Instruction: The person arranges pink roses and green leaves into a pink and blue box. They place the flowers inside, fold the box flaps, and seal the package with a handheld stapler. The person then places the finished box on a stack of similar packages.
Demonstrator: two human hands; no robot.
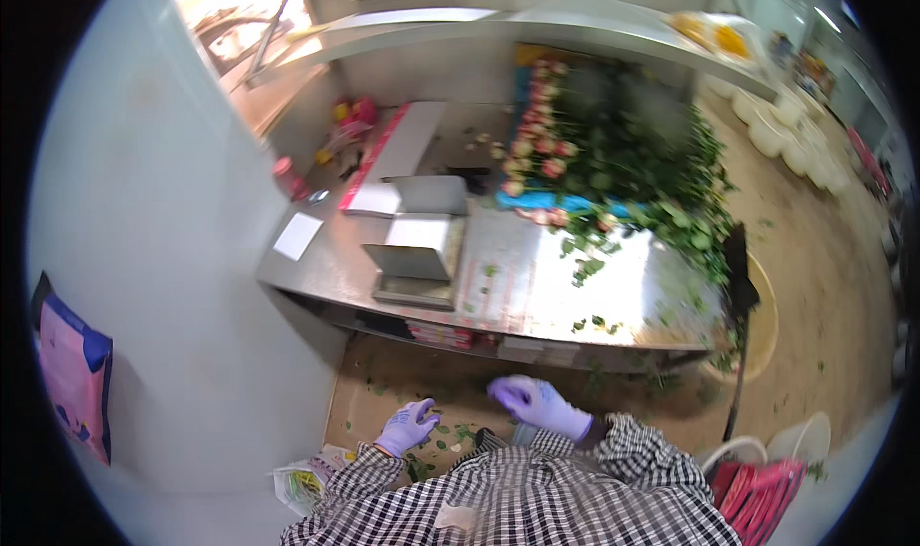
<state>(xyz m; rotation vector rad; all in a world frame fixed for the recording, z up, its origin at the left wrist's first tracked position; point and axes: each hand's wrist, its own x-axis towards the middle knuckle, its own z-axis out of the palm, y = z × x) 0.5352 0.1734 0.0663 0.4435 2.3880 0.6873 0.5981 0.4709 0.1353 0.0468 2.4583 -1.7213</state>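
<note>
My left hand (407, 427), in a purple-and-white glove, hangs in front of the metal workbench (503, 287) with its fingers apart and nothing in them. To its right, my right hand (543, 406) wears a matching glove; its fingers curl, blurred, and I cannot tell whether they hold anything. On the bench stands a metal box-shaped stand with raised plates (417, 258). Pink-and-cream roses (539, 144) lie in a large heap at the bench's back right, their leafy stems (632, 144) pointing right, with a blue wrap (560, 202) along the near side.
A white card (298, 236), a pink bottle (289, 177) and a long white-and-pink box (392, 147) occupy the bench's left. A shelf (618, 29) spans above. At the right are a yellowish tub (762, 323) and a dark upright post (736, 373). Leaves litter the floor.
</note>
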